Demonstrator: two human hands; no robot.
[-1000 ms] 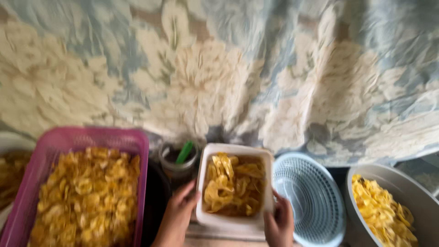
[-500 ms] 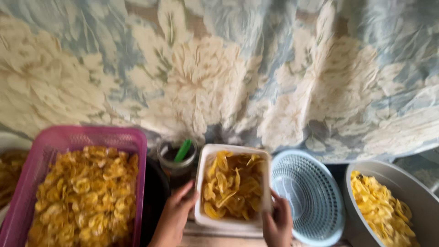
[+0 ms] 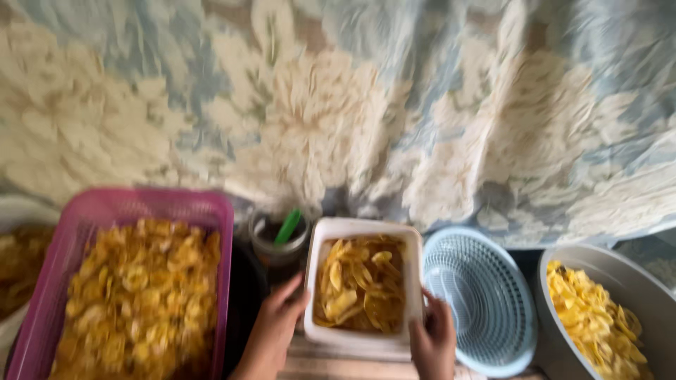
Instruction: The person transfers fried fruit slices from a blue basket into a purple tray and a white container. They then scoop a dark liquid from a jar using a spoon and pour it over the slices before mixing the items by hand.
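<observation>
1. The left hand (image 3: 276,325) presses flat against the left wall of a white rectangular tub (image 3: 362,292), fingers nearly straight and close together, gripping nothing else.
2. The right hand (image 3: 433,338) clasps the tub's near right corner, fingers curled over the rim, thumb side on the outer wall.
3. The tub sits between both hands, low in the middle of the view, part filled with yellow fried chips (image 3: 360,281).
4. Just right of it lies a pale blue slotted basket (image 3: 479,295); further right a grey bowl (image 3: 634,281) holds more yellow chips.
5. Left of the tub stands a small dark jar (image 3: 278,243) with a green utensil (image 3: 287,226) sticking out of it.
6. Further left a pink crate (image 3: 105,207) is heaped with browner chips.
7. Behind everything hangs a flowered blue and cream cloth (image 3: 352,105).
</observation>
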